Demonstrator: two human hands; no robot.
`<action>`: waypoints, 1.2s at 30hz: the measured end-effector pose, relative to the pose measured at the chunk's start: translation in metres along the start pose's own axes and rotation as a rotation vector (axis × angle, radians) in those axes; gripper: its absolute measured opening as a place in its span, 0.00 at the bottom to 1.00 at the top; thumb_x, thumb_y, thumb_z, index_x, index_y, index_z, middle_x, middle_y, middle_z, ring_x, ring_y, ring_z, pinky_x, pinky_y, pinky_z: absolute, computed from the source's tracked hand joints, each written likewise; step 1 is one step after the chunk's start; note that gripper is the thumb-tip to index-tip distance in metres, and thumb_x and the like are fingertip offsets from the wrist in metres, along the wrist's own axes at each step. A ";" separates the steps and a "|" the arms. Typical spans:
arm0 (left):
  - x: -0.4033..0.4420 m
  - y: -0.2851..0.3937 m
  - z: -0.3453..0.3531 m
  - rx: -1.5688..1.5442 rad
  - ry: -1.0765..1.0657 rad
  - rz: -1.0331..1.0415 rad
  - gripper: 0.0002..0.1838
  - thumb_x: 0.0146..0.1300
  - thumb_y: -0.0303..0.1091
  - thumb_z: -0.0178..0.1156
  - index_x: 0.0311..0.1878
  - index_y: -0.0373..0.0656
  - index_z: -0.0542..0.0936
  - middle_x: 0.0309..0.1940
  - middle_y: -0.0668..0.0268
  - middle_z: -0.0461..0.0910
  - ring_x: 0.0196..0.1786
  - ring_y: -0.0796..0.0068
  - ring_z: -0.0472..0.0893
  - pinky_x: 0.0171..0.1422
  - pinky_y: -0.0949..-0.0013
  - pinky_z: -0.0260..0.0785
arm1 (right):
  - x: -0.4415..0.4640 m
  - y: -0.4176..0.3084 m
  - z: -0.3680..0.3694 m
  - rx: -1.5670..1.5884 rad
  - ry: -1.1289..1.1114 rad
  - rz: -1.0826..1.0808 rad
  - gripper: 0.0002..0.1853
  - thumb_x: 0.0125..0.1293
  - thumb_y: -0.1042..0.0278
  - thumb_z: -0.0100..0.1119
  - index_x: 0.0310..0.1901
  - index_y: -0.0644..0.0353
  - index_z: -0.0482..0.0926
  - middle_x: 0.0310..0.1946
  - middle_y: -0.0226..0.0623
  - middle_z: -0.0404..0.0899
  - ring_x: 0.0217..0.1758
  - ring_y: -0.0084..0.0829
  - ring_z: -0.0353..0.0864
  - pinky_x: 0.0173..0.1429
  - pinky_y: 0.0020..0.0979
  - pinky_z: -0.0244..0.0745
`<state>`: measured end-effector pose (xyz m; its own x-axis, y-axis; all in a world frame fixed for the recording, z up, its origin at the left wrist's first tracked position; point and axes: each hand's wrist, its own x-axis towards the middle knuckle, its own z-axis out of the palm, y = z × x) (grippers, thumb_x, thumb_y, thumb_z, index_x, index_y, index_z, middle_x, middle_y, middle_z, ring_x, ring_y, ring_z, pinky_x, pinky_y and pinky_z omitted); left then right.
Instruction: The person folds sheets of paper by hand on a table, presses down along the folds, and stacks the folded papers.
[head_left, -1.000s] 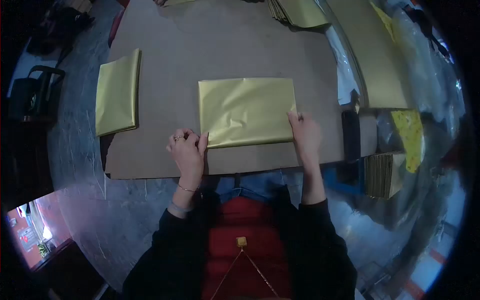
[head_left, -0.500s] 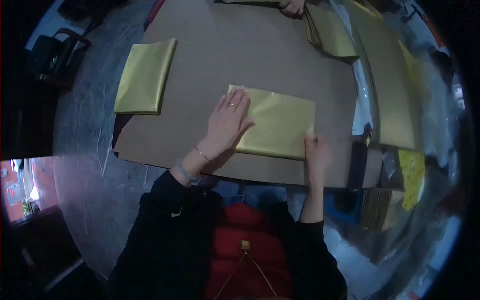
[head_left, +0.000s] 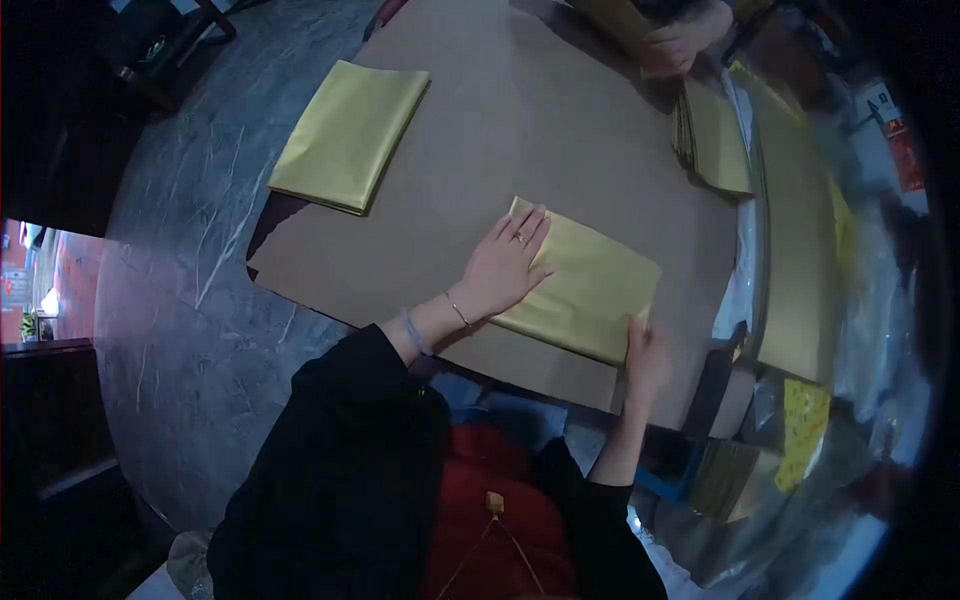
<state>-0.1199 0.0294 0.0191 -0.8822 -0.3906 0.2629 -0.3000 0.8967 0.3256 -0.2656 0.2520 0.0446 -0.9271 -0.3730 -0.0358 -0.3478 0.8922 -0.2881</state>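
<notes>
A folded sheet of gold paper [head_left: 598, 285] lies on the brown cardboard in front of me. My left hand [head_left: 508, 262] rests flat across its left end, fingers stretched out and slightly spread. At the lower right corner, my right hand [head_left: 648, 355] has its fingers curled and pinched on the paper's edge; the fingertips are a little blurred. A neat stack of folded gold paper [head_left: 350, 135] sits to the upper left, apart from both hands.
Cardboard [head_left: 460, 130] covers the table. Across it, another person's hand [head_left: 680, 45] holds a brownish sheet [head_left: 610, 25]. More folded gold paper [head_left: 715, 135] and long gold sheets [head_left: 795, 260] lie at the right. A yellow patterned piece [head_left: 803, 430] hangs below them.
My view has turned, so the table appears rotated and shifted. Both my hands keep their places on the gold paper. The other person's hand and sheet show more fully at the far side.
</notes>
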 end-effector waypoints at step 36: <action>0.001 0.001 0.002 0.041 -0.029 -0.034 0.36 0.67 0.53 0.48 0.70 0.35 0.59 0.72 0.48 0.52 0.75 0.52 0.50 0.76 0.52 0.45 | 0.026 -0.118 0.048 -0.068 0.160 -0.716 0.22 0.74 0.62 0.38 0.66 0.58 0.65 0.71 0.37 0.57 0.75 0.35 0.54 0.76 0.49 0.45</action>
<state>-0.1216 0.0298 0.0180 -0.8810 -0.4156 0.2260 -0.3443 0.8909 0.2962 -0.2417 0.1252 0.0318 -0.4773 -0.8330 0.2800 -0.8785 0.4601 -0.1287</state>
